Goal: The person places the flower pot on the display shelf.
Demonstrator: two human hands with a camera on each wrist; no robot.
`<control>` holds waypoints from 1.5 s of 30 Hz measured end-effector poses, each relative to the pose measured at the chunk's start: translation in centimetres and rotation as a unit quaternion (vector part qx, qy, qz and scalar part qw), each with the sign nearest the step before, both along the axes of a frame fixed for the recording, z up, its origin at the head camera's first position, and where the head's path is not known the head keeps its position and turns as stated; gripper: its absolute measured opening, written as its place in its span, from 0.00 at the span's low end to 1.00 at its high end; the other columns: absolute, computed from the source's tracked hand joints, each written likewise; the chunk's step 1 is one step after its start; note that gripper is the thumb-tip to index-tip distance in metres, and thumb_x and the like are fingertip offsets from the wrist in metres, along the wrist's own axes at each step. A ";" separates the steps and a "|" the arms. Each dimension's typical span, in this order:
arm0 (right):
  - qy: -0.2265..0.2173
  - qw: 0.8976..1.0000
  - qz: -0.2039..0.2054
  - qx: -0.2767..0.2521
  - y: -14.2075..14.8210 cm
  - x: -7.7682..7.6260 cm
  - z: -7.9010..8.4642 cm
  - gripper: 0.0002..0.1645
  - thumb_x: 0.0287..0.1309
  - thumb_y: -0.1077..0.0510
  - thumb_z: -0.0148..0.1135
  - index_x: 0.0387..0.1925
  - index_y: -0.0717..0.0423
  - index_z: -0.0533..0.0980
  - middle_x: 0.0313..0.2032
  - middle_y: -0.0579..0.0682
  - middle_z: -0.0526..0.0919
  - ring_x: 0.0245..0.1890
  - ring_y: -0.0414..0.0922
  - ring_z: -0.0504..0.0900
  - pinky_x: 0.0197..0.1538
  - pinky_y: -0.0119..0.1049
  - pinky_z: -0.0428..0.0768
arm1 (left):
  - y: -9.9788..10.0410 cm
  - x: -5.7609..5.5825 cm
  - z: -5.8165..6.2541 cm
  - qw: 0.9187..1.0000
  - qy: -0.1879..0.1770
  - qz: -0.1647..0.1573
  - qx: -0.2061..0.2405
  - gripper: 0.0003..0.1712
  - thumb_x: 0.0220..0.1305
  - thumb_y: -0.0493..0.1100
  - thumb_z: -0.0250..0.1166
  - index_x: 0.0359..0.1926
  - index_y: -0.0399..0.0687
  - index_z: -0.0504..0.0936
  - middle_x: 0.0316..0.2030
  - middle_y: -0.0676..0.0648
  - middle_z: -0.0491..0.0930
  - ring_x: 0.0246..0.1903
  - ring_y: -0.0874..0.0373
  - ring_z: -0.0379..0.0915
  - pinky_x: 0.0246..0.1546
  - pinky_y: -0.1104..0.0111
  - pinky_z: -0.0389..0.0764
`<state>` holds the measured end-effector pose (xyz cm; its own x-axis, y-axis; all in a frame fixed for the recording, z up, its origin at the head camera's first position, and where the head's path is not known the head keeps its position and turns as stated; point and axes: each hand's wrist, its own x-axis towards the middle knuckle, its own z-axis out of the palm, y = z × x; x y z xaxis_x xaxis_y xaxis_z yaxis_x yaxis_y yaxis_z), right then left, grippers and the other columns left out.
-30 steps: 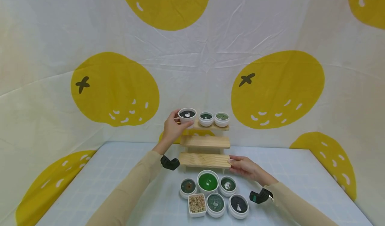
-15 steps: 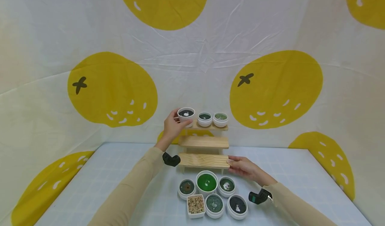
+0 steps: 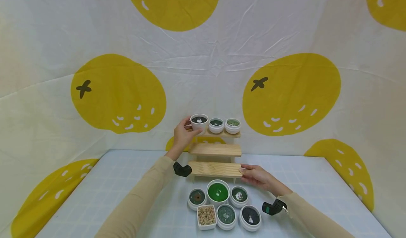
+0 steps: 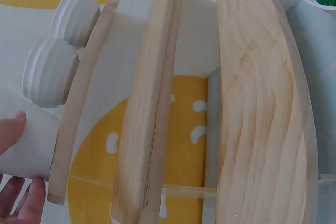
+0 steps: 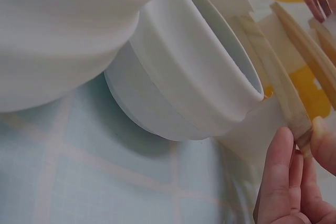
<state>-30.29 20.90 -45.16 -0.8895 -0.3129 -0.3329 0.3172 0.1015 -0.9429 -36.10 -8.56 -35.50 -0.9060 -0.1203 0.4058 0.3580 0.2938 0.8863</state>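
Note:
My left hand [image 3: 183,136] grips a white cup [image 3: 199,120] with a dark filling, thumb in front and fingers behind. The cup is upright at the left end of the stand's top board [image 3: 222,133]; in the left wrist view its base is right at the board. To its right on that board sit two smaller white bowls with green fillings, a dark green bowl [image 3: 216,124] and a pale green bowl [image 3: 233,124]. My right hand [image 3: 258,178] pinches the right end of the wooden stand's lowest board [image 3: 215,169], thumb on top and fingers below.
The middle board [image 3: 215,149] is bare. Just in front of the stand cluster several white bowls, including a large bright green bowl [image 3: 218,192] and a dark bowl [image 3: 250,216], plus a square dish [image 3: 207,217] of beige bits. A fruit-print cloth [image 3: 203,83] hangs behind.
My left hand has brought the cup slightly right and down, closer to the dark green bowl on the top board. The right hand keeps its hold on the lowest board.

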 end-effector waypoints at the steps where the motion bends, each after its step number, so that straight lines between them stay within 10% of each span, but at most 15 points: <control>1: 0.000 1.000 0.000 -0.001 0.0 0.0 0.0 0.40 0.67 0.56 0.55 0.70 0.70 0.51 0.42 0.50 0.81 0.36 0.36 0.81 0.43 0.28 0.83 | 0.0 0.0 0.0 1.000 0.000 0.000 0.002 0.38 0.48 0.37 0.76 0.61 0.37 0.72 0.52 0.35 0.78 0.48 0.41 0.79 0.53 0.56 0.80; 35: 0.000 1.000 0.007 -0.013 0.0 -0.1 0.0 0.39 0.67 0.57 0.54 0.70 0.71 0.50 0.41 0.48 0.82 0.36 0.35 0.81 0.44 0.27 0.83 | -1.5 1.9 -0.7 0.999 -0.017 0.029 -0.007 0.36 0.53 0.37 0.72 0.63 0.37 0.69 0.60 0.34 0.72 0.56 0.39 0.73 0.58 0.53 0.76; 45: 0.002 1.000 0.004 -0.010 0.1 -0.1 -0.1 0.39 0.67 0.58 0.54 0.70 0.71 0.50 0.41 0.49 0.81 0.37 0.35 0.81 0.44 0.27 0.83 | -2.6 3.6 -2.0 0.999 0.016 -0.035 -0.031 0.34 0.52 0.32 0.71 0.60 0.35 0.71 0.58 0.34 0.74 0.53 0.37 0.73 0.53 0.49 0.78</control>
<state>-30.35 21.00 -45.25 -0.8879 -0.3269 -0.3237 0.3135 0.0849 -0.9458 -32.47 -11.18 -37.50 -0.8975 -0.0312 0.4400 0.4079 0.3208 0.8548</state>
